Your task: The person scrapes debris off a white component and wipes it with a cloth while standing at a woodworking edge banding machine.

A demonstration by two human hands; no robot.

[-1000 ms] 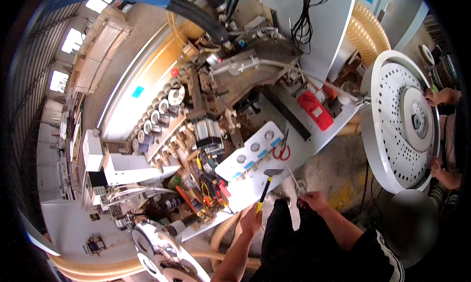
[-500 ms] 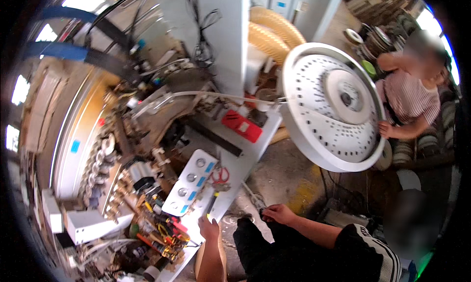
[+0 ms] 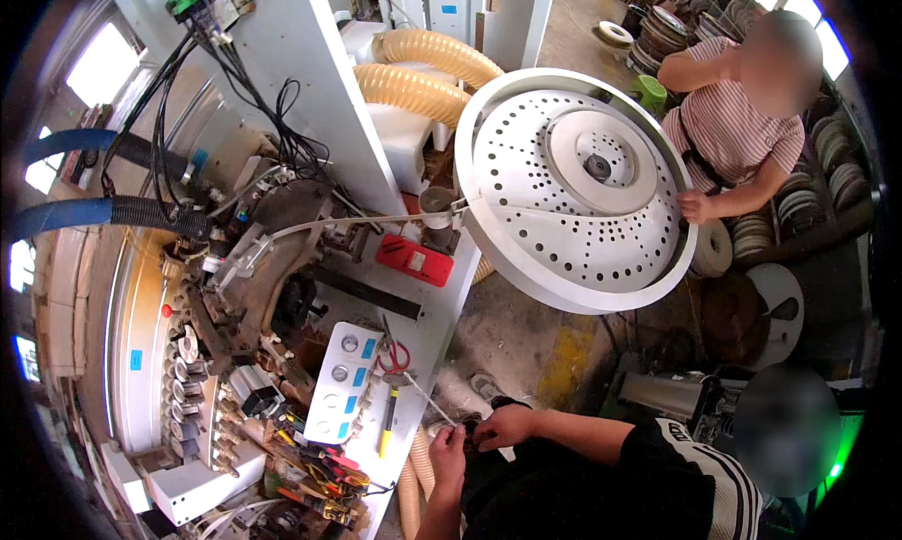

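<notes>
A thin pale strip (image 3: 432, 404) slants from beside the hammer down to my left hand (image 3: 449, 457), whose fingers pinch it. Close by on the right, my right hand (image 3: 507, 426) is closed with its fingertips near the left ones; what lies in them is too small to make out. On the light grey worktop (image 3: 446, 324) left of my hands lies a hammer (image 3: 388, 418) with a black and yellow handle. Red-handled scissors (image 3: 395, 357) rest just beyond the hammer head, beside a white gauge panel (image 3: 331, 380) with round dials and blue labels.
A large white perforated reel (image 3: 526, 230) stands ahead; a person in a striped shirt (image 3: 738, 131) rests a hand on its rim. A red case (image 3: 414, 260) lies on the worktop. Pliers and screwdrivers (image 3: 324, 479) crowd the lower left. Ribbed hoses (image 3: 423, 56) run behind.
My left hand has left the end of the hammer's handle and moved right, beside my right hand. The strip now reaches my left fingers. The whole view has shifted.
</notes>
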